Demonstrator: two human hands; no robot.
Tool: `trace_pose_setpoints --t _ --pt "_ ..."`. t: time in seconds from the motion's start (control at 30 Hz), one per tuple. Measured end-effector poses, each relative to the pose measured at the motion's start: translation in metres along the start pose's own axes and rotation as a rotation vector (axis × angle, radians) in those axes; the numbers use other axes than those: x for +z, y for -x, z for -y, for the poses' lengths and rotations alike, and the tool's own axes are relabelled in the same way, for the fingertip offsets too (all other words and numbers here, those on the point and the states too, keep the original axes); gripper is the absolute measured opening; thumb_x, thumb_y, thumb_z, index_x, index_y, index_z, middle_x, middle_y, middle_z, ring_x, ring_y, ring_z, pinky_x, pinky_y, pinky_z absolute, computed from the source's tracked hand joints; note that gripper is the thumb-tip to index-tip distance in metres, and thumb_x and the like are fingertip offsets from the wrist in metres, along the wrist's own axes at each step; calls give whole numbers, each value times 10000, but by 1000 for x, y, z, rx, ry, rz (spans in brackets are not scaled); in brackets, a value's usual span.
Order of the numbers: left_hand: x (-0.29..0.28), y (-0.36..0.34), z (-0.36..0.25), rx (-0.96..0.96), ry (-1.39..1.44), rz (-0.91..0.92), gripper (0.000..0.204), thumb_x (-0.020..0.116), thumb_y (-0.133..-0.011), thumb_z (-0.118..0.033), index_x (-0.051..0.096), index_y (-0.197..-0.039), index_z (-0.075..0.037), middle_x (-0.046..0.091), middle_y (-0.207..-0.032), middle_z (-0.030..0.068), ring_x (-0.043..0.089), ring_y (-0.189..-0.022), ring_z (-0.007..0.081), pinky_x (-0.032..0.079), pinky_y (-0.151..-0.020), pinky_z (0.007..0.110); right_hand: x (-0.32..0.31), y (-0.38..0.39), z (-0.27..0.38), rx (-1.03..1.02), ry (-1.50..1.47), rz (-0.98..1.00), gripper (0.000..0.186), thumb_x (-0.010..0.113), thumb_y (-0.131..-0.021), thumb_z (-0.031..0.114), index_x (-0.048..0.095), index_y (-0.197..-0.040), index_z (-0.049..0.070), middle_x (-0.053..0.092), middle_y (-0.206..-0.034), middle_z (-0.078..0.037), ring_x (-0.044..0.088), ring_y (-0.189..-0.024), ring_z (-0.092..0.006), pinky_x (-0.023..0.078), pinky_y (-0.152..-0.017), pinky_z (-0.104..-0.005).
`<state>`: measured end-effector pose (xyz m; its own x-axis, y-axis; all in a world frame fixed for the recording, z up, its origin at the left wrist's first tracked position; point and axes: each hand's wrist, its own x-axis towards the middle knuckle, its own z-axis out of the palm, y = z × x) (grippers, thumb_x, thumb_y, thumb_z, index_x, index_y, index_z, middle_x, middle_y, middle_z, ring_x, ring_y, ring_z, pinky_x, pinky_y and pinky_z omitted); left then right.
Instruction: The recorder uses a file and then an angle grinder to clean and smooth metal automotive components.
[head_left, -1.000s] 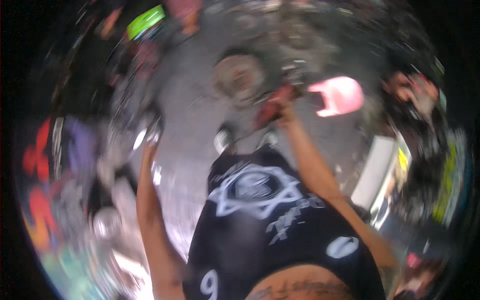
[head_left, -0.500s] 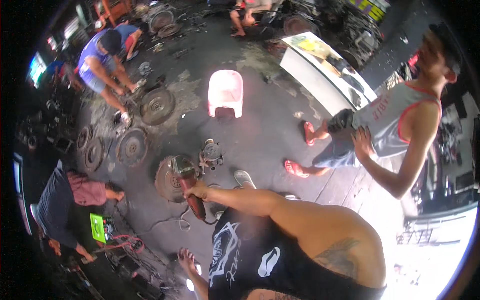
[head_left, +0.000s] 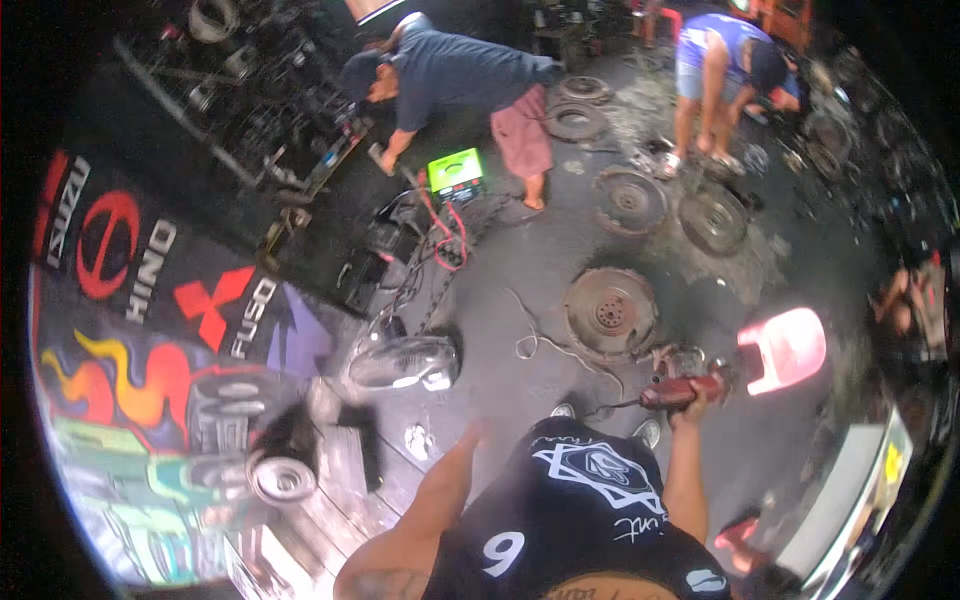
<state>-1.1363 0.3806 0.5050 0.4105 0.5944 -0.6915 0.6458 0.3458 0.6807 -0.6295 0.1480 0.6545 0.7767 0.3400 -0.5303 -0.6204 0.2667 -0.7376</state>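
My right hand (head_left: 688, 410) grips a red power tool, apparently an angle grinder (head_left: 678, 392), with a dark cord trailing left from its rear. Just beyond it are a small metal assembly (head_left: 675, 360) and a rusty flywheel disc (head_left: 608, 312) lying on the floor. My left hand (head_left: 475, 435) hangs low over the floor, smeared by motion, so its fingers cannot be made out. It is nearest a shiny dark oval object (head_left: 400, 360) and a pale loose cable (head_left: 525, 345).
A pink stool (head_left: 795, 340) stands right. Two co-workers (head_left: 470, 90) (head_left: 725, 70) bend ahead near scattered discs (head_left: 628, 200). A green charger (head_left: 455, 172) with cables sits left of center. A painted board (head_left: 150, 330) and wheel (head_left: 285, 480) are left; a white table (head_left: 845, 500) is lower right.
My view has swung left, bringing the painted board back in. The red tool stays in my right hand. The standing person at right has mostly left view. My left hand is now blurred.
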Motion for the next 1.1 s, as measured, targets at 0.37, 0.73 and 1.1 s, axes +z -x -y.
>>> trace_pose_setpoints --t 0.37,0.73,1.1 --pt "18 14 41 -200 -390 -112 469 830 -770 -388 735 -1093 -61 722 -895 89 655 -748 221 559 -673 396 30 -27 -6 251 -271 140 604 745 -733 264 534 -1258 54 614 -1186 -130 591 -1155 -341 463 -1079 -510" --pt "24 -44 -1 170 -29 -150 510 810 -783 -396 716 -1153 -57 740 -1018 149 687 -887 248 549 -786 390 49 6 -1 216 -208 64 602 724 -748 250 522 -1279 51 622 -1183 -147 605 -1128 -356 474 -1072 -518" --pt "24 -11 21 -88 -234 -133 590 807 -743 -469 724 -1173 -73 738 -1107 174 699 -1030 322 541 -909 421 45 11 -2 173 -162 51 764 745 -716 356 485 -1366 49 545 -1323 -159 532 -1218 -397 449 -1054 -565"
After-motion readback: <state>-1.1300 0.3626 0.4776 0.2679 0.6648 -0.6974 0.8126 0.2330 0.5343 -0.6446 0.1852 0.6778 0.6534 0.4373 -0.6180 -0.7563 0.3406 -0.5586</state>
